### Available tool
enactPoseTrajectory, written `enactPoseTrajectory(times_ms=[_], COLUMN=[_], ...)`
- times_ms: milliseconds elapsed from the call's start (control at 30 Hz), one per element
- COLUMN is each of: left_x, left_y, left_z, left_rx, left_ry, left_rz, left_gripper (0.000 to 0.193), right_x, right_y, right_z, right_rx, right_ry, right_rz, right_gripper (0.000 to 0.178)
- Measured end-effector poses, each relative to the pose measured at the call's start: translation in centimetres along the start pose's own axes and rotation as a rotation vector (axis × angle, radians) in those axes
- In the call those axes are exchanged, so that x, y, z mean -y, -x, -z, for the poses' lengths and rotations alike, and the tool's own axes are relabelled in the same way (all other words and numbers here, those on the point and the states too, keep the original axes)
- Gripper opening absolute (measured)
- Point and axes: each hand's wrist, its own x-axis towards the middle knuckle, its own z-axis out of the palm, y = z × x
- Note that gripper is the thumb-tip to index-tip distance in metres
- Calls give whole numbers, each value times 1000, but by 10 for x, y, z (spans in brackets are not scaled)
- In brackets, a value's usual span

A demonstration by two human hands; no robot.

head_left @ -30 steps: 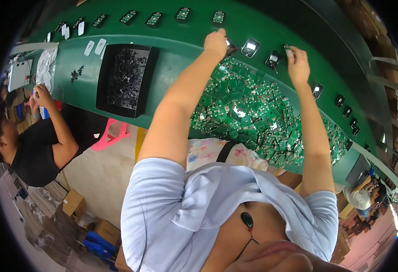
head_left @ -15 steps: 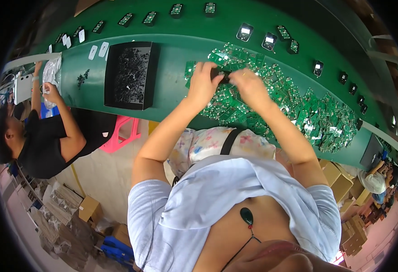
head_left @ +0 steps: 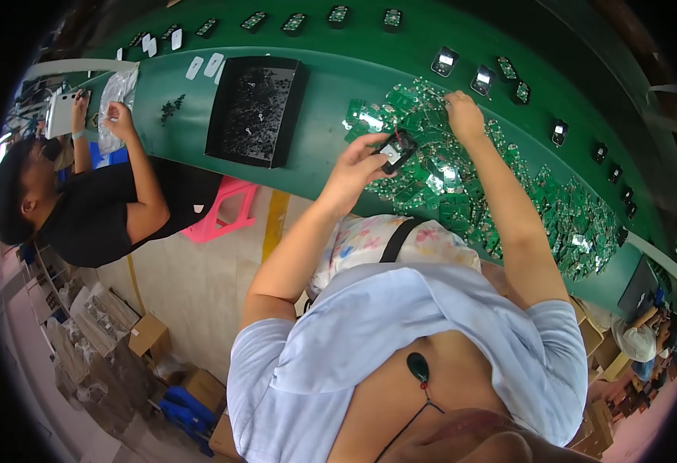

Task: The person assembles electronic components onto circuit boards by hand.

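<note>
Head view: my left hand [head_left: 354,170] has its fingers closed round a small black housing [head_left: 395,150], held just above the green bench [head_left: 323,92], centre frame. My right hand [head_left: 464,116], up and to the right, pinches into the heap of green circuit boards [head_left: 462,193]; whether it grips one I cannot tell. The housing's long axis tilts toward that hand.

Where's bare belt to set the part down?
Free: green conveyor belt between the black rectangular tray and the heap of green circuit boards. Crowded: the heap under the right hand; small black devices line the far edge. Left hand holds one.
</note>
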Motion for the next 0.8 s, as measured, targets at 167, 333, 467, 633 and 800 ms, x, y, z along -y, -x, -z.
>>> enactPoseTrajectory(times_ms=[167,333,467,633,800], left_x=[-8,-4,9,10,11], left_y=[4,8,5,13,17], left_z=[-12,-26,-37,-53,-59], left_rx=[-28,-17,27,84,106], left_ry=[-56,-221,-311,-349,-358], left_rz=[-126,-263,-384,-435,-457], left_gripper=[32,27,28,29,29], right_x=[18,85,105,106,103], right_y=[25,80,109,126,135], right_z=[33,119,146,155,158], right_rx=[-284,-24,-83,-136,-186], right_ry=[-152,-1495,-1725,-1794,-1769], right_rz=[125,-428,-473,-457,-446], right_gripper=[19,23,21,18,17])
